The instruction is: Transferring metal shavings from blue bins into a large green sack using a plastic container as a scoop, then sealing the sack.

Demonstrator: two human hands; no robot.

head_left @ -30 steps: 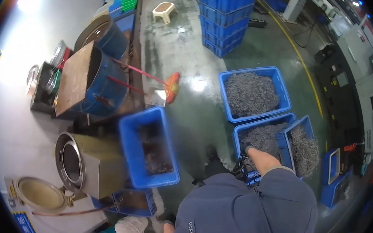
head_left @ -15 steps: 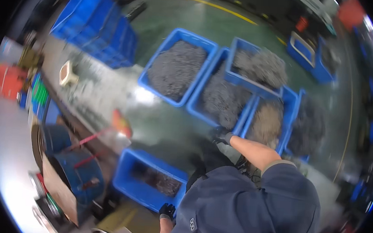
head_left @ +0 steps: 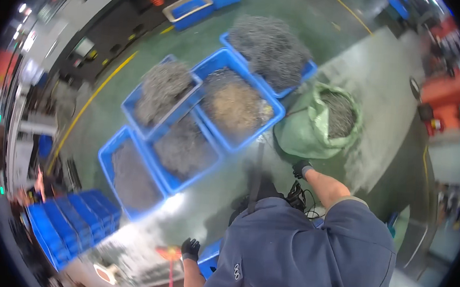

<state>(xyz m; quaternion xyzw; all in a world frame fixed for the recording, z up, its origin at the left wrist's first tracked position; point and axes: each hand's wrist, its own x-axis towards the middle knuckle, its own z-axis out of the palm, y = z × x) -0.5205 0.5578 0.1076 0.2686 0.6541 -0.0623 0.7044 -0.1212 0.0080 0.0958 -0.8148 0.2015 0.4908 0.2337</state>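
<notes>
My left hand (head_left: 190, 249), in a dark glove, hangs at the lower middle with its fingers apart and nothing in them. It is beside a blue bin (head_left: 208, 259) mostly hidden by my body. My right hand (head_left: 301, 169), also gloved, reaches forward near a green woven sack (head_left: 304, 128) filled with grey shavings (head_left: 338, 115). Its fingers look loosely spread, and I see nothing in them. Ahead, a blue bin (head_left: 271, 126) holds tan and grey material. Several more blue bins around it hold grey shavings, with one bin (head_left: 132, 116) resting on top of another (head_left: 213, 162).
Stacked blue crates (head_left: 75, 223) stand at the lower left, near another person (head_left: 40, 183). A broom with a red handle (head_left: 171, 280) and a small white-rimmed item (head_left: 105, 273) are near my left hand. Machinery lines the left; red equipment (head_left: 450, 87) stands right.
My view has swung right, so the bins sit further left and the green sack has come into sight. My left hand is now away from the low blue bin's rim; my right is near the sack.
</notes>
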